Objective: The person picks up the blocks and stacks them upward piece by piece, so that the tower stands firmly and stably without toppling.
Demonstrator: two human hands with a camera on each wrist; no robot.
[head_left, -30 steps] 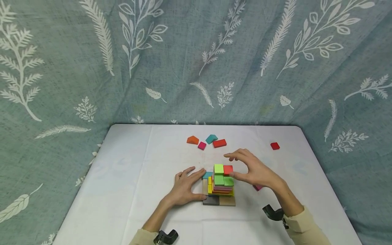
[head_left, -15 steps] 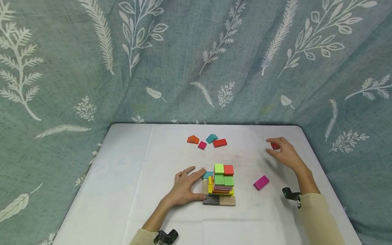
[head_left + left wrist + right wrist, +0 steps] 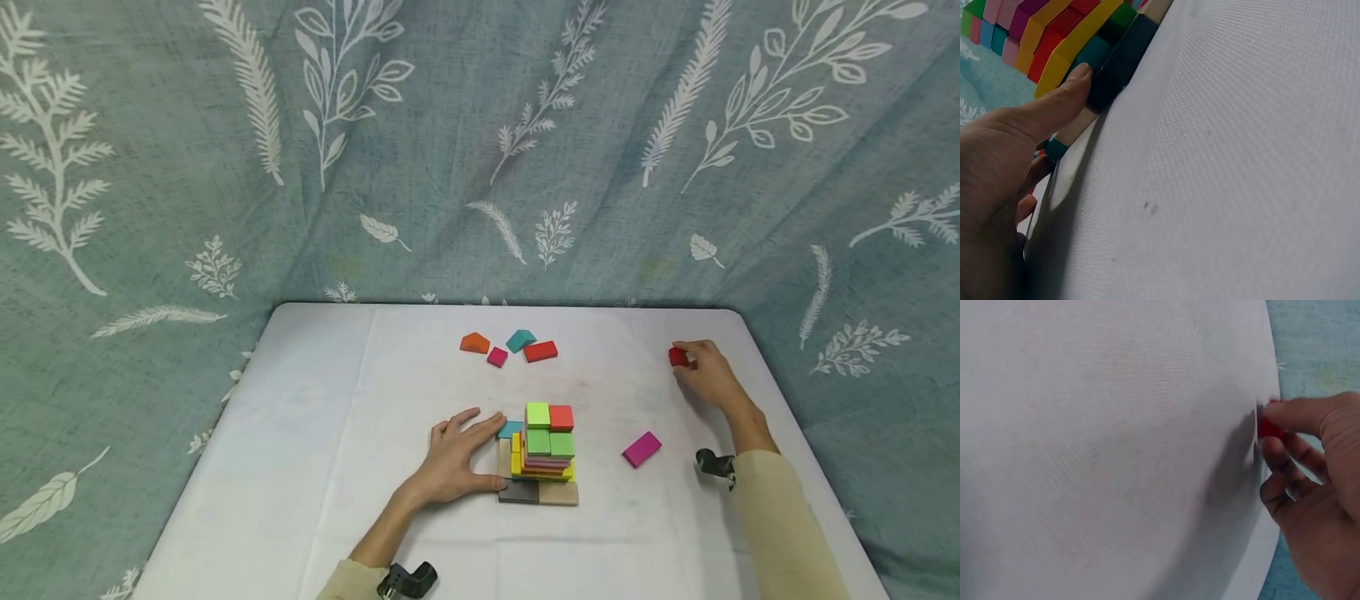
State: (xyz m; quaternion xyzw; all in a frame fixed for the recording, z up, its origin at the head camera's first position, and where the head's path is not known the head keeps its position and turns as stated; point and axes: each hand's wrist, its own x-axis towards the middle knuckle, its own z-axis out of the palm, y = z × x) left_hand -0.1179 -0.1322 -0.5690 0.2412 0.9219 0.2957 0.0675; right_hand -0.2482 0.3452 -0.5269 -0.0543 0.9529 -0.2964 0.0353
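Observation:
A layered tower of coloured wooden blocks (image 3: pixel 537 442) stands on the white table, with green and red blocks on top. Its base shows a dark grey block (image 3: pixel 519 492), tan blocks and a teal block (image 3: pixel 512 429). At its left side, my left hand (image 3: pixel 453 462) rests with thumb and index finger spread along the base. The left wrist view has the thumb (image 3: pixel 1063 103) touching the lower blocks. Far right on the table, my right hand (image 3: pixel 708 375) pinches a small red block (image 3: pixel 678 357) between thumb and fingers. Fingertips partly cover this red block (image 3: pixel 1271 428) in the right wrist view.
Behind the tower lie an orange block (image 3: pixel 474 342), a small magenta block (image 3: pixel 497 357), a teal block (image 3: pixel 521 340) and a red rectangular block (image 3: pixel 541 351). A magenta rectangular block (image 3: pixel 642 449) lies right of the tower. Leaf-patterned cloth (image 3: pixel 420 167) hangs behind the table.
My right hand has left the tower's top, moved right to the far small red block and now pinches it. My left hand has stayed at the base.

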